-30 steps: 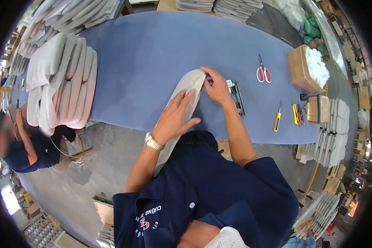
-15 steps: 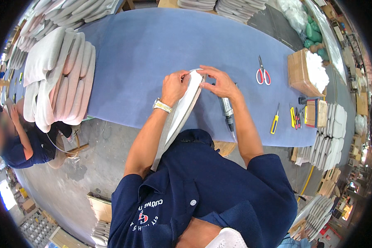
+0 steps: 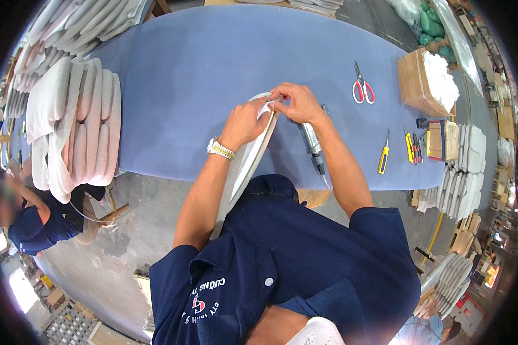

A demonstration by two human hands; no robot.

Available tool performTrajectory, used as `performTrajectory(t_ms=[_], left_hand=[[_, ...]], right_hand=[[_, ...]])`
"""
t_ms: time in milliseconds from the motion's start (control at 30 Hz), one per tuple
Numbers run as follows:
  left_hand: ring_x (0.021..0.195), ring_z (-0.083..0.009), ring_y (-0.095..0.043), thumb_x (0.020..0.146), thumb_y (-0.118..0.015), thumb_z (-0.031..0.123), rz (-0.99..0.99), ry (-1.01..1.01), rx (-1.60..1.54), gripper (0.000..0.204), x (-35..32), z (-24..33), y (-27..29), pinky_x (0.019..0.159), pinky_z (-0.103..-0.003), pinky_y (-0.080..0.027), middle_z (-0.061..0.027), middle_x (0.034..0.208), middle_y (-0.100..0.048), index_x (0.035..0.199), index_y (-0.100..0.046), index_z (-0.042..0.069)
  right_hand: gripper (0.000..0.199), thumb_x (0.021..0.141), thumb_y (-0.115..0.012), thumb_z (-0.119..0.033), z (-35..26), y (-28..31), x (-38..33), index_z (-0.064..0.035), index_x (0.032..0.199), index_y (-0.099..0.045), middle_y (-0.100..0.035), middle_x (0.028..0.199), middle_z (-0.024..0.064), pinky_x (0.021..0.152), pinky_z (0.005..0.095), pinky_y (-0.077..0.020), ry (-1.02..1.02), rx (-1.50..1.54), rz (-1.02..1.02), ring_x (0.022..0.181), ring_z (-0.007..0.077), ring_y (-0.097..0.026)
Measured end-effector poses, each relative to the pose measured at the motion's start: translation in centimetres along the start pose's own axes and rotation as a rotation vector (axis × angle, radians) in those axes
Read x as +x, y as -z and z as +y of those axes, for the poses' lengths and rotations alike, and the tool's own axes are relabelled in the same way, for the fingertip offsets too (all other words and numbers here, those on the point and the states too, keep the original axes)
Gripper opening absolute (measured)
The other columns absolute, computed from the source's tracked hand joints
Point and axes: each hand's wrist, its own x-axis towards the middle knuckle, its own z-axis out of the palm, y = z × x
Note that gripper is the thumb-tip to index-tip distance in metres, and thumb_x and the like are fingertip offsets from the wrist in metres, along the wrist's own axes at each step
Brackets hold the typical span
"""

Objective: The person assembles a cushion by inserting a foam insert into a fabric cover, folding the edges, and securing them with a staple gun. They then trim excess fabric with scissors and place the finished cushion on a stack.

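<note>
One long grey cushion [image 3: 243,172] in both hands: left hand [image 3: 245,125] gripping its left side near the far end, right hand [image 3: 301,104] pinching the tip, fingers close together. Cushion slants from over blue table [image 3: 184,69] toward shirt [image 3: 316,247]. Silver tool [image 3: 312,141] beside right forearm [image 3: 342,165], scissors [image 3: 363,92] farther right.

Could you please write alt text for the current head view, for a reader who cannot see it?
A person's left hand and right hand pinch the far end of a long grey piece above a blue table. Scissors, a yellow-handled tool and a cardboard box of white stuffing sit to the right; stacked pale pads stand at left.
</note>
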Motion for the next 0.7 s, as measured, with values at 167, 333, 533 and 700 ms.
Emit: performTrajectory(t_ms=[167, 333, 533, 700], left_hand=[[0.084, -0.0457, -0.07, 0.092, -0.062, 0.026, -0.049, 0.105, 0.075, 0.04, 0.9, 1.4, -0.4, 0.076, -0.054, -0.055, -0.0252, 0.094, -0.073, 0.127, -0.067, 0.007], [0.082, -0.0444, -0.07, 0.093, -0.062, 0.025, 0.055, 0.092, 0.137, 0.032, 1.2, 0.8, -2.4, 0.074, -0.055, -0.055, -0.0222, 0.091, -0.074, 0.12, -0.069, 0.01], [0.08, -0.0415, -0.072, 0.093, -0.063, 0.024, 0.046, 0.111, 0.17, 0.026, 1.3, 0.5, -3.9, 0.072, -0.055, -0.056, -0.0181, 0.089, -0.075, 0.115, -0.071, 0.014], [0.08, -0.0397, -0.072, 0.093, -0.064, 0.024, -0.023, 0.152, 0.181, 0.025, 1.6, 1.3, -3.6, 0.072, -0.053, -0.057, -0.0168, 0.087, -0.075, 0.114, -0.072, 0.014]], right_hand=[[0.023, 0.08, -0.081, -0.022, 0.3, 0.4, -0.1, -0.0055, 0.095, -0.075, -0.074, 0.095, 0.0101, 0.078, 0.0372, -0.0551, -0.071, 0.005, -0.029, 0.084, 0.0261, -0.069], [0.023, 0.08, -0.081, -0.023, 1.7, 0.4, -0.3, -0.0055, 0.095, -0.076, -0.076, 0.092, 0.0096, 0.074, 0.0349, -0.0551, -0.122, 0.094, -0.033, 0.079, 0.0222, -0.07], [0.027, 0.084, -0.08, -0.021, 3.3, 1.2, -1.1, -0.0007, 0.101, -0.076, -0.076, 0.096, 0.0108, 0.081, 0.0326, -0.0574, -0.238, 0.295, -0.037, 0.086, 0.02, -0.072], [0.033, 0.082, -0.081, -0.022, 2.1, 1.4, -2.0, -0.0002, 0.105, -0.075, -0.077, 0.095, 0.0125, 0.08, 0.034, -0.0576, -0.079, 0.075, -0.073, 0.086, 0.0219, -0.073]])
